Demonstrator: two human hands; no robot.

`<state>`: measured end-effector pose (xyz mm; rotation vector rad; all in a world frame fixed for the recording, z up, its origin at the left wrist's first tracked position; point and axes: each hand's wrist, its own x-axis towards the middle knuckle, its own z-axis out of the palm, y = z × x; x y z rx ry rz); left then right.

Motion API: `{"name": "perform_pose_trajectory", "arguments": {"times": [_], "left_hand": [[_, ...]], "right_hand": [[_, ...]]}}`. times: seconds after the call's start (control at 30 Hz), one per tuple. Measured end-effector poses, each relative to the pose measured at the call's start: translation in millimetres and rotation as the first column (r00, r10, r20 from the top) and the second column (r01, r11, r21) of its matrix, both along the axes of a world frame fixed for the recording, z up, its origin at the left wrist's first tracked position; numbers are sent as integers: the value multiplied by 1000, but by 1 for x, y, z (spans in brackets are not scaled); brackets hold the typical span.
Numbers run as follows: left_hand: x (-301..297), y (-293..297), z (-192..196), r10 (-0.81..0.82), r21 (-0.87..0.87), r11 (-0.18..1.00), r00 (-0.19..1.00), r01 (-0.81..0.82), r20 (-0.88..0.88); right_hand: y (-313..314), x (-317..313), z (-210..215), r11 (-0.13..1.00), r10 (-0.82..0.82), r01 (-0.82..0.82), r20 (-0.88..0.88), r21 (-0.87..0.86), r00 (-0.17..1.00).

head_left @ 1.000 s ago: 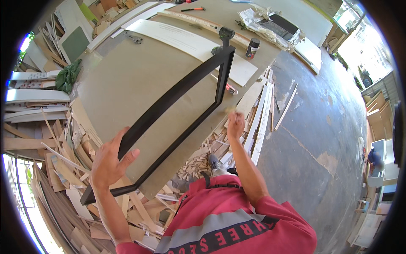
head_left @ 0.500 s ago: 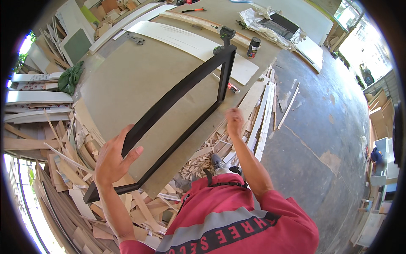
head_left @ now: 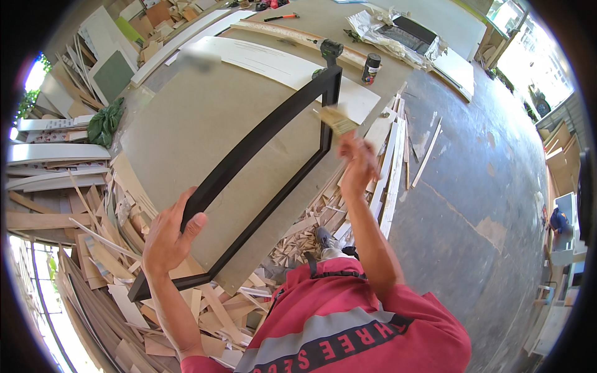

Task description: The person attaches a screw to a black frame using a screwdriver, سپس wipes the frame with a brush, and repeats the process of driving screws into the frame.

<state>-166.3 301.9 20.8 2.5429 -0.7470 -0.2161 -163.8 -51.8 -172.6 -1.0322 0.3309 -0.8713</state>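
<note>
A black rectangular frame (head_left: pixel 249 144) stands tilted on its edge at the near side of the worktable (head_left: pixel 180 124). My left hand (head_left: pixel 169 239) is closed around its near left part, thumb on the inner side. In my right hand (head_left: pixel 359 160) is a flat paintbrush (head_left: pixel 337 120) with pale bristles, smeared by motion. The bristles point up and left, beside the frame's far right upright; whether they touch it I cannot tell. Behind that corner is a cordless drill (head_left: pixel 331 51), and a black spray can (head_left: pixel 371 68) stands to its right.
Long white boards (head_left: pixel 280 59) lie across the far side of the table. Wood offcuts (head_left: pixel 230 311) are heaped around my feet and to the left. White strips (head_left: pixel 388 168) lie at the right, beside the concrete floor (head_left: pixel 460 186). An orange-handled hammer (head_left: pixel 282 17) is at the back.
My right hand has risen slightly and moved right, and the paintbrush in it now shows. My left hand stays on the frame, which has shifted only slightly in view.
</note>
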Motion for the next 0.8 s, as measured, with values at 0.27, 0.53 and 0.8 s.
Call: {"name": "perform_pose_trajectory", "arguments": {"times": [0.27,0.53,0.8], "left_hand": [[13,15,-7,33,23,999,999,-34,41],[26,21,-15,-9,-71,997,999,11,34],[30,32,-23,-76,-195,979,996,65,-45]], "right_hand": [[67,-29,57,417,625,-61,237,-907,743],[-3,5,58,931,232,-199,75,-306,970],[109,-30,27,467,206,44,157,-883,966]]}}
